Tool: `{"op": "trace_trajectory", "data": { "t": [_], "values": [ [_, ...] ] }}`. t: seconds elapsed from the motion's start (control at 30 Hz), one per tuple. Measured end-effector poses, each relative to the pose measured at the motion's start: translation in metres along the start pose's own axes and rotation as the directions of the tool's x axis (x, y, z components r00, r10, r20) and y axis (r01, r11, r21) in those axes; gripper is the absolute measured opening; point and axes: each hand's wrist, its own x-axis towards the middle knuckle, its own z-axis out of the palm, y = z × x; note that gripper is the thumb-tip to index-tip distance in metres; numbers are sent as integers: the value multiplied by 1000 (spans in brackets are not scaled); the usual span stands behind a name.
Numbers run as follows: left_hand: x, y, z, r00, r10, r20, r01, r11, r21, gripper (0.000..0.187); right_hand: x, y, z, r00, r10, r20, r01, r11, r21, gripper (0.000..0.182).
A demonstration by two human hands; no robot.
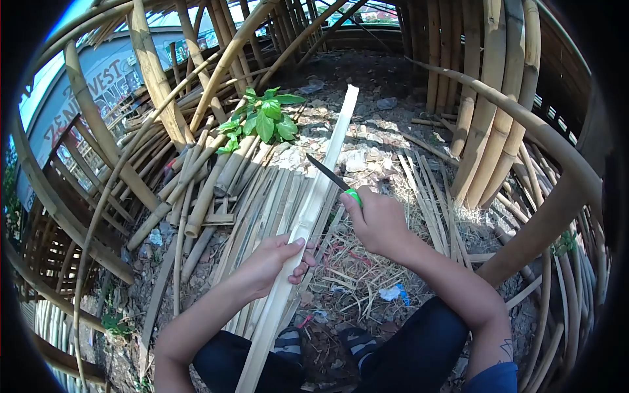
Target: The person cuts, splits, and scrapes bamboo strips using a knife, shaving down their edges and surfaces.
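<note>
A long pale strip of split bamboo (314,198) slants from between the person's legs up toward the top centre. My left hand (278,262) is wrapped round its lower half, thumb on top. My right hand (375,219) is closed on the green handle of a knife (332,175), to the right of the strip. The dark blade points up and left, and its tip lies over the strip; whether it touches the bamboo I cannot tell.
Split bamboo strips (262,203) lie on the ground beyond my left hand, with more strips (432,203) to the right. Upright bamboo poles (495,111) stand at the right. A leafy plant (267,118) grows by stacked poles. A curved pole (517,108) crosses the upper right.
</note>
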Motion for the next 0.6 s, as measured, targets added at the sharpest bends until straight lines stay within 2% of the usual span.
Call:
{"op": "trace_trajectory", "data": {
  "t": [0.13,0.23,0.4,0.5,0.57,0.6],
  "values": [
    [18,-5,-11,993,-121,14,121,992,-42,33,31,10,18,993,115,24,-117,984,131,43],
    [34,-2,-19,983,-186,2,185,981,-59,36,50,17,43,981,191,-39,-157,896,415,35],
    [62,-9,-38,969,-246,-9,246,969,-21,38,67,39,75,981,181,66,-190,840,508,36],
    [57,-20,-47,954,-298,-36,294,952,-87,41,68,53,89,967,251,35,-237,850,470,38],
    [52,-30,-46,957,-287,-28,283,952,-114,44,68,60,87,984,172,-55,-133,896,423,40],
    [52,-32,-44,954,-299,-28,295,950,-99,44,69,59,81,980,188,-60,-145,891,431,40]
  ]
}}
